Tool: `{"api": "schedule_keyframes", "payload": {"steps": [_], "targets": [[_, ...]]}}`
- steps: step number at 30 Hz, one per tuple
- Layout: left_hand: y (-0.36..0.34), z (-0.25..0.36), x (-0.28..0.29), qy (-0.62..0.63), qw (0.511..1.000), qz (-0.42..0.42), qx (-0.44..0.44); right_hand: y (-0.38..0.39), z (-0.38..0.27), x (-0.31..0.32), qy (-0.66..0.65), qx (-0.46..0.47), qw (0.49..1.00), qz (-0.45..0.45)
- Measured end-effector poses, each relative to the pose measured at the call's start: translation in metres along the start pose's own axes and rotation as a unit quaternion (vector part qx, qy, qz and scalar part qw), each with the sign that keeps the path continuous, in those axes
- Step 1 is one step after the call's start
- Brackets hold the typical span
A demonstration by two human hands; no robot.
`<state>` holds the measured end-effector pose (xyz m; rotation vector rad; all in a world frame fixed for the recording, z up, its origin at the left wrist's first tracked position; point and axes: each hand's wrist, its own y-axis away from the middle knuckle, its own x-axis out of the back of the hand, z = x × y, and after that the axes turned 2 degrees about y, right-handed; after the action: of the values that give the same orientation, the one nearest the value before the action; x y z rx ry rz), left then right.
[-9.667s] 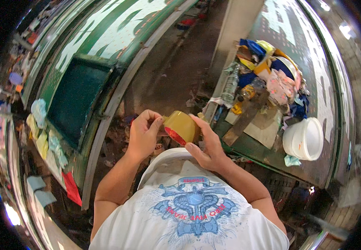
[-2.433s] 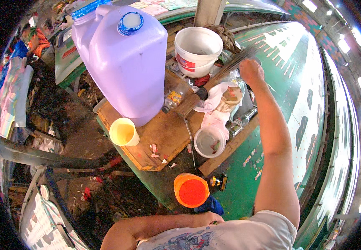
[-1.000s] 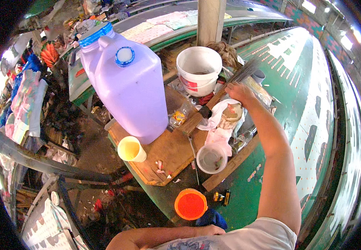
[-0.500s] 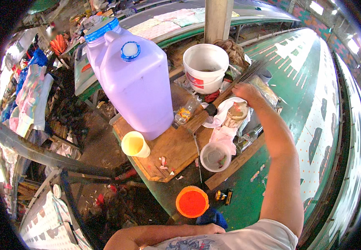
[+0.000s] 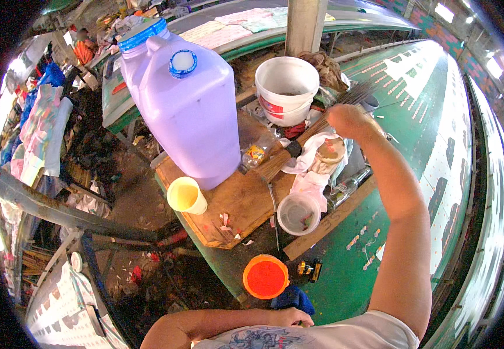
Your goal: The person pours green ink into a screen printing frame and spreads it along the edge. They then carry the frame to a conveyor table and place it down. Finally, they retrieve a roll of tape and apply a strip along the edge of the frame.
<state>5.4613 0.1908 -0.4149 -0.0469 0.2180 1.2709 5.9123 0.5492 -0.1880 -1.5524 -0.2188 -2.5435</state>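
Observation:
My right hand (image 5: 348,121) reaches far out over the table clutter, its fingers curled closed at the stick broom (image 5: 321,131). Whatever those fingers hold is hidden. Just nearer lies a white and pink cloth (image 5: 310,184) with a round tan-topped container (image 5: 330,150) on it. My left hand (image 5: 292,317) rests low in front of my shirt, beside a dark blue cloth (image 5: 294,300); its fingertips are hidden. Ahead of it stands an orange cup of bright red-orange liquid (image 5: 266,277). A clear plastic tub (image 5: 299,214) sits between the hands.
A large lilac jug (image 5: 191,110) with blue caps and a yellow cup (image 5: 187,196) stand on a wooden board (image 5: 220,224). Behind are a white bucket (image 5: 287,87) and a post (image 5: 305,29). A glass bottle (image 5: 348,186) lies by a wooden strip (image 5: 327,220).
My right hand has drawn its fingers in and shifted slightly up and right. My left hand stays low in front of me. The view has shifted slightly.

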Motion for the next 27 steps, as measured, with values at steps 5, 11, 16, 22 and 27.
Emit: {"api": "schedule_keyframes", "payload": {"steps": [5, 11, 16, 22, 27], "targets": [[-0.003, -0.023, -0.012, 0.015, 0.997, 0.047, -0.062, -0.007, -0.001, 0.013, -0.148, -0.053, 0.986, 0.048], [-0.001, -0.014, -0.008, 0.002, 0.999, 0.025, -0.04, -0.008, -0.002, -0.004, -0.253, -0.119, 0.955, 0.099], [0.001, 0.003, -0.001, 0.01, 1.0, 0.015, -0.019, -0.011, -0.005, -0.021, -0.353, -0.132, 0.915, 0.145], [0.002, -0.001, -0.003, 0.028, 1.0, 0.0, -0.007, -0.018, -0.004, -0.021, -0.47, -0.143, 0.843, 0.222], [0.002, 0.006, -0.004, 0.058, 0.998, 0.024, -0.009, -0.028, -0.002, -0.003, -0.651, -0.251, 0.69, 0.194]]}}
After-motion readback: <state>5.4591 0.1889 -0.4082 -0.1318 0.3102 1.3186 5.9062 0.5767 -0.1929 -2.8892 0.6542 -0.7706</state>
